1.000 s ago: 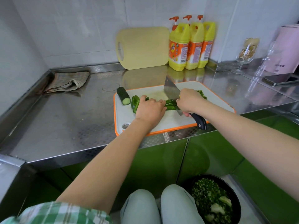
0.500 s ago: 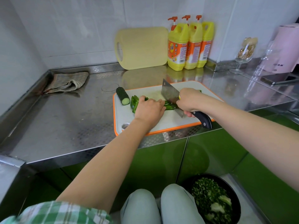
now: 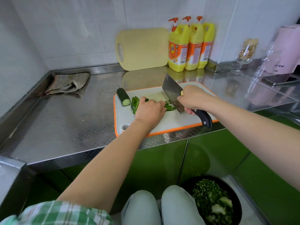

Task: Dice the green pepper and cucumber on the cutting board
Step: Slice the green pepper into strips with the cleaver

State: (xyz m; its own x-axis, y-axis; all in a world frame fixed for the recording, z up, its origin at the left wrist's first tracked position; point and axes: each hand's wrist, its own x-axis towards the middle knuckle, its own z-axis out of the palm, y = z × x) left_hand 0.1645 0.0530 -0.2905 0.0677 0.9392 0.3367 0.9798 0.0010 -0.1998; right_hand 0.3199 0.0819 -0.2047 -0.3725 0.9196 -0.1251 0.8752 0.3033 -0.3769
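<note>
Step in hand: slicing the green pepper [image 3: 135,103] into strips, by my reading. The cutting board [image 3: 175,122] lies at the front edge of the bench [image 3: 65,124]. The left hand [image 3: 150,111] is at the board's centre, its grip curled down over the pepper and pinning it flat. At 3 o'clock of that hand, the right hand [image 3: 191,99] has its grip wrapped round the handle of a cleaver [image 3: 172,95]. The blade is tilted, heel low over the board, tip raised toward 11 o'clock. Cut pepper strips [image 3: 169,107] lie between the two hands, just under the blade.

The cucumber [image 3: 123,96], one end cut, lies at the board's 10 o'clock corner, untouched by either hand.

Next move, as a judgement: bring the blade down just beside the left fingertips, then shift that hand back toward 9 o'clock. Cross-cutting the strips and all of the cucumber are not yet done.

Surroundings: steel bench, white tiled walls, green cabinet fronts below. From the board:
- 10 o'clock: a crumpled cloth [image 3: 68,83].
- 12 o'clock: a yellow board [image 3: 142,49] leaning on the wall.
- 1 o'clock: three detergent bottles [image 3: 190,46].
- 2 o'clock: a stemmed glass [image 3: 245,54] and a pink appliance [image 3: 287,51].
- 6 o'clock, at floor level: a black bowl [image 3: 230,185] of chopped greens.
</note>
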